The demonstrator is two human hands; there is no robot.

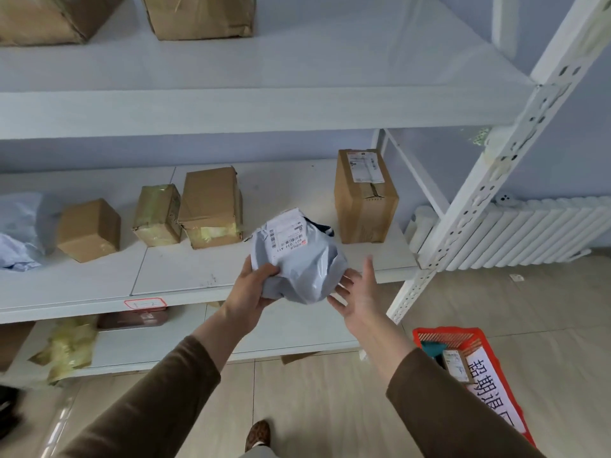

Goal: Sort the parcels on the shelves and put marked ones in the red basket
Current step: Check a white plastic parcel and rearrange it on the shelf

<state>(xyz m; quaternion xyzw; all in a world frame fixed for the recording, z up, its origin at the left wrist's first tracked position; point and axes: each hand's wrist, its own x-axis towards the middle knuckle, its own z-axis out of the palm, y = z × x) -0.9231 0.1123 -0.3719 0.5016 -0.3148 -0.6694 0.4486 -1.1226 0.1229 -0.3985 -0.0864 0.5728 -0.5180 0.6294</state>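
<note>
One grey mailer (pixel 299 259) gripped by left hand (pixel 253 290) fingers | right hand (pixel 358 292) spread, empty | red basket (pixel 496 361): small labelled box (pixel 458 365)

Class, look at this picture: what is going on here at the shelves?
A person is sorting parcels at a white shelf unit. The left hand grips a grey plastic mailer bag with its label facing up, held in front of the middle shelf. The right hand is open beside the bag, fingertips near or touching it. Several cardboard boxes stand on the shelf. A red basket sits on the floor at right, already holding a few parcels.
</note>
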